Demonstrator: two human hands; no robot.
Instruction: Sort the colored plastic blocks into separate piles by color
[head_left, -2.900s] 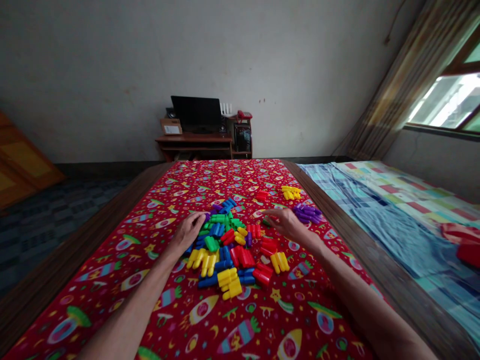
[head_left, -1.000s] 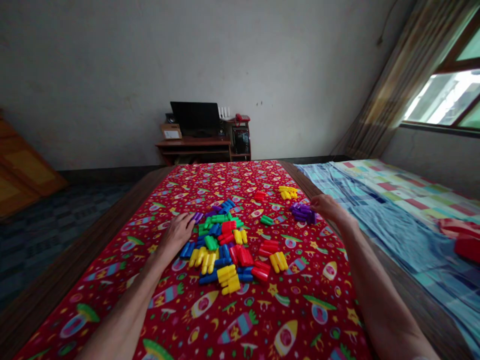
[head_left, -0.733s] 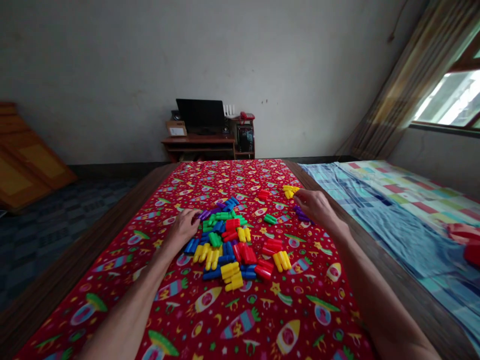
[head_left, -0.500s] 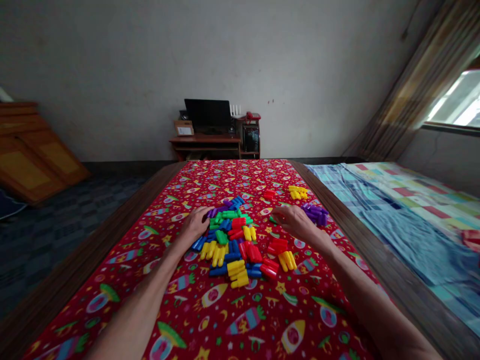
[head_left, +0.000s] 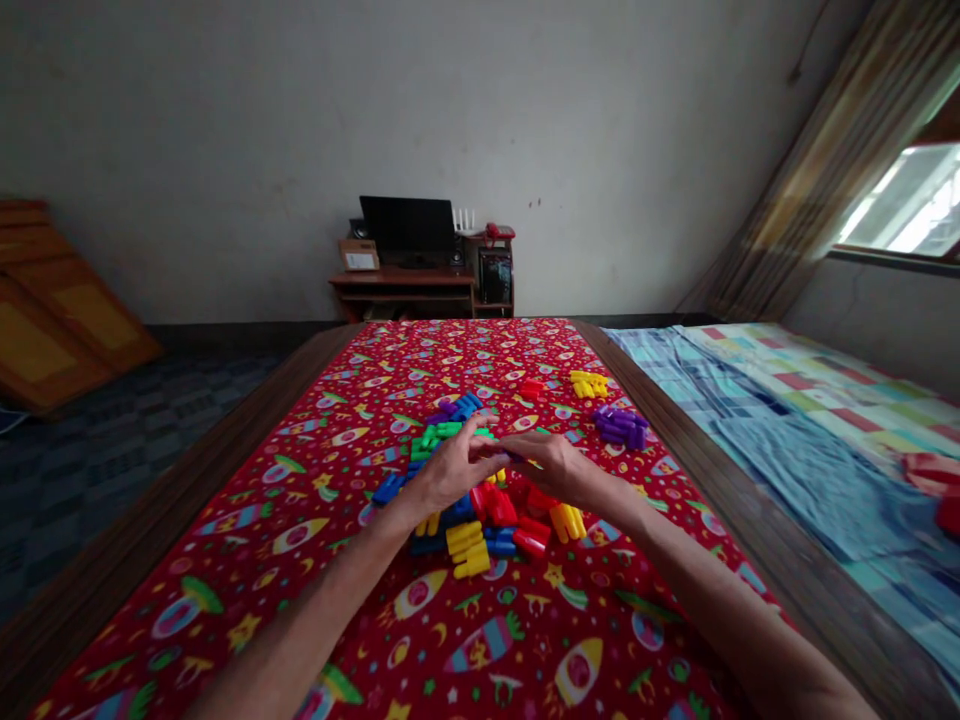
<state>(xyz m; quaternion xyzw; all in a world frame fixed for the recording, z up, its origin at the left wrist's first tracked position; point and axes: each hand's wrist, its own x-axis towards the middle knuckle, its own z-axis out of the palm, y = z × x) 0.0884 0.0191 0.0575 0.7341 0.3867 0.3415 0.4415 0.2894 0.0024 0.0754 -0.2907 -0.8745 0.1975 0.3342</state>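
My left hand [head_left: 452, 467] and my right hand [head_left: 553, 464] meet at the fingertips over a pile of plastic building blocks. A small purple bit of a block [head_left: 514, 456] shows between the fingers, mostly hidden by them; both hands seem to grip it. Around and under the hands lie green blocks [head_left: 442, 432], blue blocks [head_left: 389, 488], red blocks [head_left: 498, 506] and yellow blocks [head_left: 468, 548]. My hands cover the middle of the pile.
Apart from the pile, purple blocks [head_left: 621, 427], yellow blocks [head_left: 589, 384] and a red block [head_left: 532, 389] lie toward the far right of the red patterned cloth [head_left: 480, 350]. A bed [head_left: 795, 460] stands to the right. Beyond the table is a desk with a monitor [head_left: 409, 228].
My left hand has moved right from the pile's left side, and my right hand has moved left from near the purple blocks. The two now touch over the pile. The view has shifted slightly.
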